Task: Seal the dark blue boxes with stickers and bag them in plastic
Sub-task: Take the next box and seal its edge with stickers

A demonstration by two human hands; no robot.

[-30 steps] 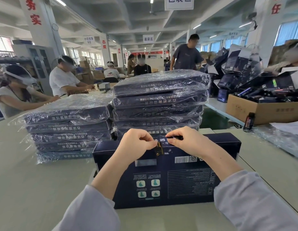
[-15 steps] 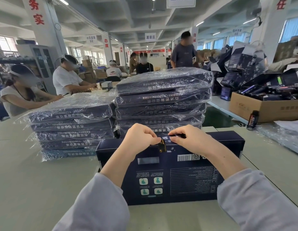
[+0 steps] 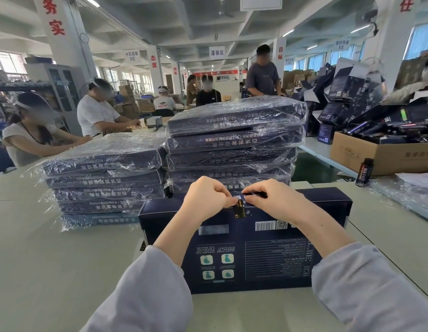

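Note:
A dark blue box (image 3: 268, 255) lies flat on the pale green table (image 3: 52, 259) in front of me, its printed back facing up. A small black and gold sticker (image 3: 240, 209) sits over the box's far top edge. My left hand (image 3: 208, 200) has its fingers curled, thumb and fingertips on the left side of the sticker. From the right, my right hand (image 3: 275, 200) pinches the sticker's upper part. Both hands meet at the middle of that edge.
Two stacks of plastic-bagged dark blue boxes stand just behind: a lower one (image 3: 105, 178) at left, a taller one (image 3: 234, 140) at centre. A cardboard carton (image 3: 385, 154) of dark items and a small dark bottle (image 3: 364, 172) are at right. Several people work at tables beyond.
Both hands stay on the sticker at the box's far edge, with only slight finger shifts. The view has tilted a little; the box has not moved.

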